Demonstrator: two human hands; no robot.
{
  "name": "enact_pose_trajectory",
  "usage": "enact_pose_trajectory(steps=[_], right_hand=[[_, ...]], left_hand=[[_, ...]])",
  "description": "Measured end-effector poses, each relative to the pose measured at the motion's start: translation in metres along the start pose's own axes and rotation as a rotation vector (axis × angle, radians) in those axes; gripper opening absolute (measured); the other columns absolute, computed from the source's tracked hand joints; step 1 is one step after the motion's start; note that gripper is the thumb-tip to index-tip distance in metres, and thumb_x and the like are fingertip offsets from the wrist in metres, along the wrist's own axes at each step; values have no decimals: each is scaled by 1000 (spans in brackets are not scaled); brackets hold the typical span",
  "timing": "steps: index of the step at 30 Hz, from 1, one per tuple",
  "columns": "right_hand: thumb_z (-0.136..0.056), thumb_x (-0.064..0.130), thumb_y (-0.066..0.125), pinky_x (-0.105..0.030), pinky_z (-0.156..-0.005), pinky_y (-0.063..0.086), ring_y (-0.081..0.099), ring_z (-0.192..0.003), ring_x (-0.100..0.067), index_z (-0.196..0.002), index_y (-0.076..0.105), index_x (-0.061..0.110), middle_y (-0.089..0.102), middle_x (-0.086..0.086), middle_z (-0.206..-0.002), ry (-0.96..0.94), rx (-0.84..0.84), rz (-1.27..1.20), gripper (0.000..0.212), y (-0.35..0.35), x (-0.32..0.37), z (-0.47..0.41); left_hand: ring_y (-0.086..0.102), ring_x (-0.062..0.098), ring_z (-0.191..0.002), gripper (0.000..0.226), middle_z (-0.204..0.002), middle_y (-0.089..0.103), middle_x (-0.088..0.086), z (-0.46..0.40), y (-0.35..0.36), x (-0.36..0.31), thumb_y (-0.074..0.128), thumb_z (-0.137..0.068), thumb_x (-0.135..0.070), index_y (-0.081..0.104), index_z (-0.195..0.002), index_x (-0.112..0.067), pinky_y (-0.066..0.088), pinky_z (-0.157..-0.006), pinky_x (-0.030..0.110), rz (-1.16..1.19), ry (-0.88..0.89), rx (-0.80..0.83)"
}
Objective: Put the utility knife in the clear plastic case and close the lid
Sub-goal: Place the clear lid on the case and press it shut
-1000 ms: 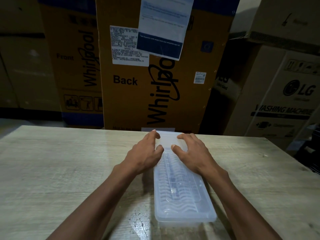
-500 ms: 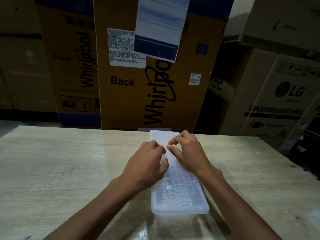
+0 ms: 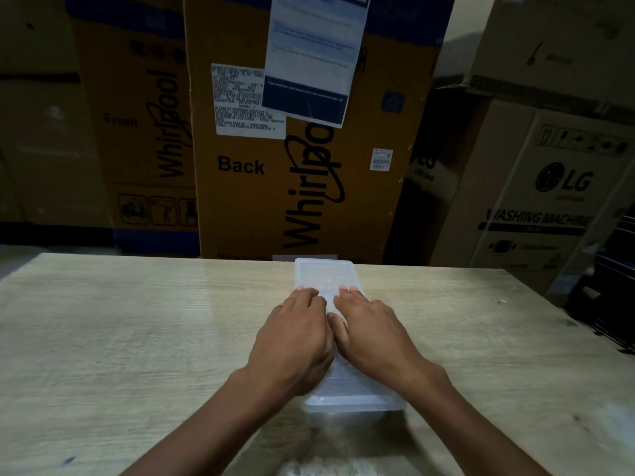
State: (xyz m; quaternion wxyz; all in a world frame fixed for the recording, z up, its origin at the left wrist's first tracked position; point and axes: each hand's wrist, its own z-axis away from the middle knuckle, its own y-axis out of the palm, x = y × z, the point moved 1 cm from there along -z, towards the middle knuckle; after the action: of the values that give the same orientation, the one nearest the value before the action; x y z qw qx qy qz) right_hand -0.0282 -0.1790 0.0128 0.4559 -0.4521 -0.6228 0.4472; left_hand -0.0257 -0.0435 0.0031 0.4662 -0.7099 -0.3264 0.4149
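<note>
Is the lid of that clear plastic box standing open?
No, the lid lies flat on the case, with the left hand and right hand resting on it.

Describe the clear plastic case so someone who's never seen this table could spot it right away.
On the pale wood-grain table, in front of the big Whirlpool cardboard box, lies a long, narrow, translucent plastic case, lid on. It is the only object on the table, with both hands resting flat on it.

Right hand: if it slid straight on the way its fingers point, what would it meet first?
Only more lid. The right hand lies flat on the clear case, pointing toward its far end; beyond sits the Whirlpool box, though depth is unclear.
</note>
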Motion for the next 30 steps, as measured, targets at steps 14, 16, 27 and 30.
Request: enact_pose_trajectory(steps=[14,16,27,30], right_hand=[[-85,21,53,-37,-85,61,75,-88,-15,-107,75,15,80,-1,-100,-105,-337,-41,32,-6,17,37],[-83,23,56,-35,-80,61,74,-80,-12,-102,76,17,80,2,-93,-84,-328,-35,28,-8,19,39],[-88,27,49,-34,-85,56,67,-94,-15,-102,73,21,76,4,-103,1,-323,-29,29,-11,20,34],[-90,28,48,-36,-89,56,66,-97,-16,-103,73,20,75,2,-105,11,-325,-54,29,-10,18,29]], left_hand=[[44,17,-126,41,-139,48,-1,4,-4,-6,30,-101,-34,46,-136,-22,41,-104,33,-22,-42,-90],[43,16,-129,41,-141,48,-1,5,-2,-5,31,-101,-34,46,-137,-23,41,-106,32,-7,-39,-100],[56,13,-112,39,-135,53,-2,2,-1,-3,33,-101,-31,50,-135,-22,48,-96,28,59,-13,-175],[56,13,-115,40,-136,54,-3,-1,-2,-3,32,-101,-32,50,-136,-23,45,-102,29,26,0,-177]])
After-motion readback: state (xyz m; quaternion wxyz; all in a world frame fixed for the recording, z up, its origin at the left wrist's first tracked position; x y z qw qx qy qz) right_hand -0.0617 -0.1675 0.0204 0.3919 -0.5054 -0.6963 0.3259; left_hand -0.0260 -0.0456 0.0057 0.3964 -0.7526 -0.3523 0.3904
